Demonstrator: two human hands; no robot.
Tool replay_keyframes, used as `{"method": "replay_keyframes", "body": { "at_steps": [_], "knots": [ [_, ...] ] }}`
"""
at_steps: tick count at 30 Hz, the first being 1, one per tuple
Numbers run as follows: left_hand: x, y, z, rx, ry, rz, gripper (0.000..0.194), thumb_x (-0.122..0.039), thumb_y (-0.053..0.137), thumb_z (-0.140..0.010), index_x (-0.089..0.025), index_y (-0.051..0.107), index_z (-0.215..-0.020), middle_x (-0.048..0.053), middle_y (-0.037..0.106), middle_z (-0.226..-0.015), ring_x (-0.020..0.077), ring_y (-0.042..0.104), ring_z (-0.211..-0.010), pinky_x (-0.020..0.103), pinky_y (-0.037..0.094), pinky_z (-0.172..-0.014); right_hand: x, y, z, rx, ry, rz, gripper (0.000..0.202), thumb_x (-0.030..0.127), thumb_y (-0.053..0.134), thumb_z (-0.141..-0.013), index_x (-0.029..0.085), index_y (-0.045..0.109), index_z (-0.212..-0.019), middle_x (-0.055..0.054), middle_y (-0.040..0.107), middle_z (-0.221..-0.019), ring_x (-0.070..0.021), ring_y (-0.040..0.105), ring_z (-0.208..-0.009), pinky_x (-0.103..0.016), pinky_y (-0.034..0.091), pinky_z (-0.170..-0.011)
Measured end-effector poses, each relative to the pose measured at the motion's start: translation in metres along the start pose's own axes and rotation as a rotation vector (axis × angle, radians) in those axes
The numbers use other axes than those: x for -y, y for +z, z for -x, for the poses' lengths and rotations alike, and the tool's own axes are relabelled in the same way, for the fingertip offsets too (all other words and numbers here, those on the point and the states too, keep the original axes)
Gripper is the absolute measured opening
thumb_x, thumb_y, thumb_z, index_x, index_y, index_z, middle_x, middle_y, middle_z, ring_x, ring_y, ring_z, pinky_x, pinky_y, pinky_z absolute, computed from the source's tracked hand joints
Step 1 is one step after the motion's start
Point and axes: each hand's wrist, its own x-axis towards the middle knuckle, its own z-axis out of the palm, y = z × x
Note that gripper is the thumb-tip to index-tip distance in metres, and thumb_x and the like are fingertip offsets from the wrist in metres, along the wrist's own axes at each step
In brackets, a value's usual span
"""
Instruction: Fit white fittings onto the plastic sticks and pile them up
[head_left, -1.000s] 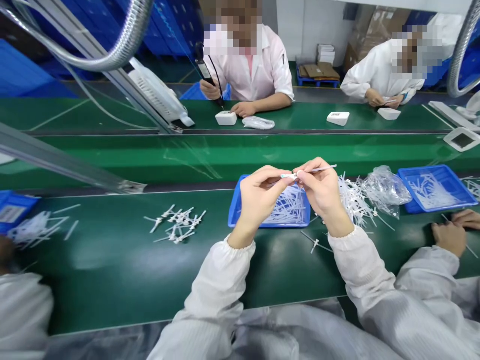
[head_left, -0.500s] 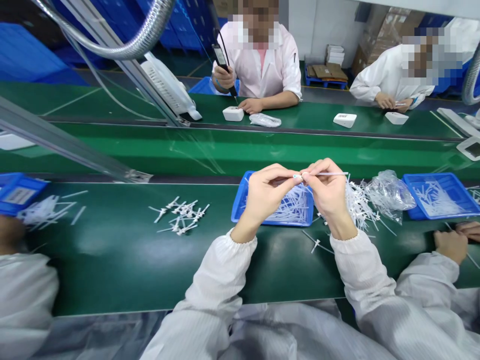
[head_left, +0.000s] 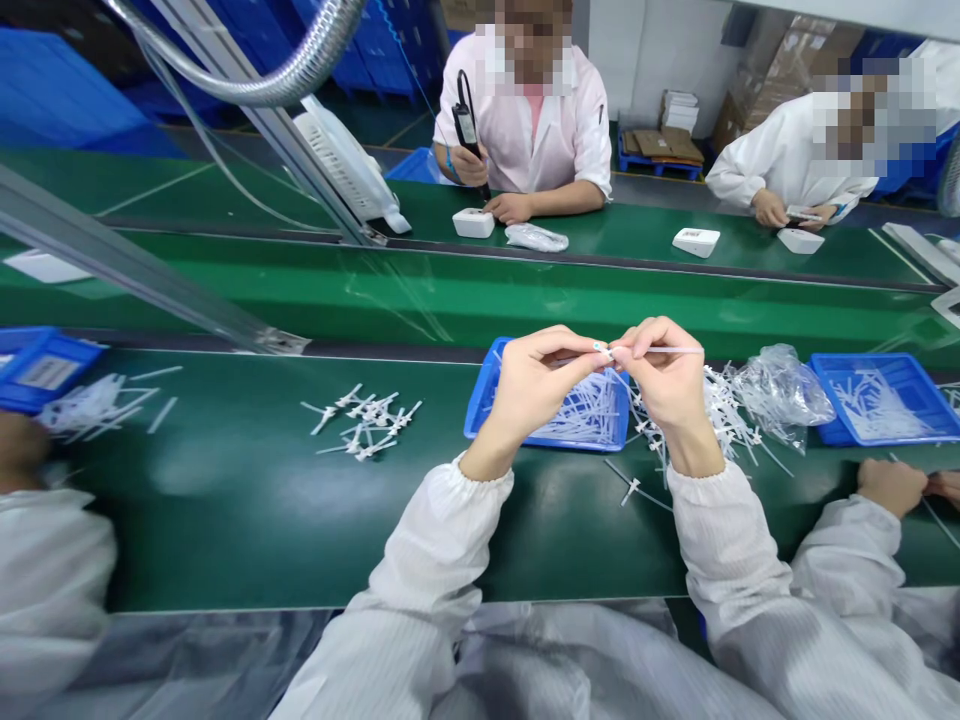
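My left hand (head_left: 534, 388) pinches a small white plastic fitting (head_left: 602, 348) between thumb and fingertips. Against it, my right hand (head_left: 669, 380) pinches a thin white tube (head_left: 686, 350) that sticks out to the right. The fingertips of both hands almost meet, so the joint between fitting and tube is partly hidden. Below them stands a blue tray (head_left: 472, 415) with many loose thin tubes (head_left: 589, 410). Beside my right wrist is a pile of white tubes with fittings (head_left: 724, 415). One tube with a fitting (head_left: 634, 487) lies nearer me.
Left on the green bench (head_left: 247, 520) lies a cluster of tubes with fittings (head_left: 367, 425). A crumpled clear bag (head_left: 784, 390) and another blue tray (head_left: 892, 440) are to the right. Neighbours' sleeves (head_left: 847, 545) flank me; two people work across the bench. A metal post (head_left: 150, 270) slants at left.
Both hands stay together over the tray, with small finger shifts at the fitting and tube. The view has shifted slightly. Across the bench, the person's black handheld tool is more upright.
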Motion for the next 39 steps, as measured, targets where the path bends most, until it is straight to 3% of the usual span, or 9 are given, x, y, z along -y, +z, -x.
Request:
{"method": "replay_keyframes", "body": {
  "at_steps": [6,11,16,24,29,31,33,36,39],
  "knots": [
    [-0.01,-0.004,0.0,0.026,0.016,-0.092,0.023,-0.041,0.097,-0.078,-0.022,0.086,-0.082,0.005,0.08,-0.078,0.0179,0.077,-0.071,0.029,0.064,-0.067,0.003,0.001,0.002,0.033,-0.093,0.046,0.029,0.033,0.091,-0.086,0.023,0.066,-0.075,0.0,0.073,-0.08,-0.0161,0.074,-0.08,-0.032,0.061,-0.073],
    [-0.013,-0.01,-0.002,0.062,-0.066,-0.064,0.026,-0.043,0.098,-0.076,-0.02,0.086,-0.081,0.005,0.081,-0.078,0.0195,0.078,-0.068,0.031,0.067,-0.069,-0.001,0.002,0.001,0.02,0.074,-0.048,0.023,0.033,0.093,-0.084,0.024,0.072,-0.088,0.002,0.075,-0.078,-0.0137,0.072,-0.068,-0.028,0.059,-0.065],
    [-0.012,-0.011,-0.002,0.08,-0.096,-0.053,0.03,-0.045,0.099,-0.073,-0.019,0.085,-0.081,0.006,0.083,-0.081,0.0226,0.081,-0.075,0.034,0.069,-0.074,-0.002,0.0,-0.003,0.051,0.124,-0.109,0.032,0.034,0.096,-0.08,0.023,0.067,-0.084,0.003,0.076,-0.079,-0.0123,0.069,-0.065,-0.028,0.058,-0.064],
    [-0.008,-0.006,-0.001,0.031,-0.071,0.03,0.032,-0.045,0.102,-0.07,-0.02,0.084,-0.078,0.006,0.082,-0.079,0.0225,0.08,-0.072,0.035,0.069,-0.071,-0.003,0.012,0.004,-0.016,-0.022,-0.029,0.036,0.039,0.093,-0.082,0.023,0.061,-0.077,0.001,0.072,-0.08,-0.0141,0.07,-0.073,-0.031,0.063,-0.073],
    [0.002,-0.006,0.007,0.032,-0.131,0.038,0.037,-0.051,0.096,-0.077,-0.017,0.083,-0.086,0.007,0.082,-0.079,0.0212,0.079,-0.068,0.033,0.067,-0.067,0.0,0.002,0.0,0.001,0.074,0.006,0.03,0.037,0.09,-0.084,0.024,0.066,-0.095,0.003,0.073,-0.083,-0.0108,0.063,-0.063,-0.026,0.056,-0.063],
    [0.009,-0.022,0.014,0.094,-0.145,-0.045,0.038,-0.054,0.087,-0.087,-0.016,0.083,-0.09,0.009,0.082,-0.079,0.0211,0.08,-0.069,0.032,0.066,-0.068,0.013,-0.019,-0.004,0.076,0.121,0.108,0.036,0.036,0.091,-0.082,0.026,0.07,-0.108,0.002,0.073,-0.084,-0.0122,0.064,-0.065,-0.026,0.053,-0.06],
    [0.018,-0.055,0.024,0.093,-0.165,-0.19,0.043,-0.057,0.074,-0.097,-0.015,0.083,-0.097,0.011,0.083,-0.083,0.0206,0.08,-0.071,0.031,0.064,-0.069,0.032,-0.049,-0.007,0.169,0.153,0.273,0.037,0.036,0.09,-0.083,0.027,0.074,-0.116,0.0,0.072,-0.086,-0.0153,0.066,-0.071,-0.028,0.053,-0.061],
    [0.03,-0.13,0.047,-0.053,-0.232,-0.548,0.046,-0.056,0.063,-0.103,-0.016,0.083,-0.11,0.012,0.085,-0.096,0.0219,0.08,-0.08,0.032,0.062,-0.078,0.065,-0.091,-0.005,0.237,0.191,0.564,0.044,0.044,0.091,-0.083,0.03,0.076,-0.123,-0.004,0.071,-0.087,-0.019,0.066,-0.072,-0.035,0.052,-0.062],
    [0.043,-0.207,0.071,-0.131,-0.372,-1.114,0.039,-0.044,0.061,-0.102,-0.015,0.083,-0.116,0.014,0.084,-0.113,0.0292,0.078,-0.106,0.04,0.058,-0.102,0.085,-0.104,0.003,0.025,0.084,0.759,0.045,0.051,0.087,-0.089,0.037,0.075,-0.13,-0.005,0.064,-0.083,-0.0205,0.059,-0.067,-0.039,0.045,-0.061]
  ]
}}
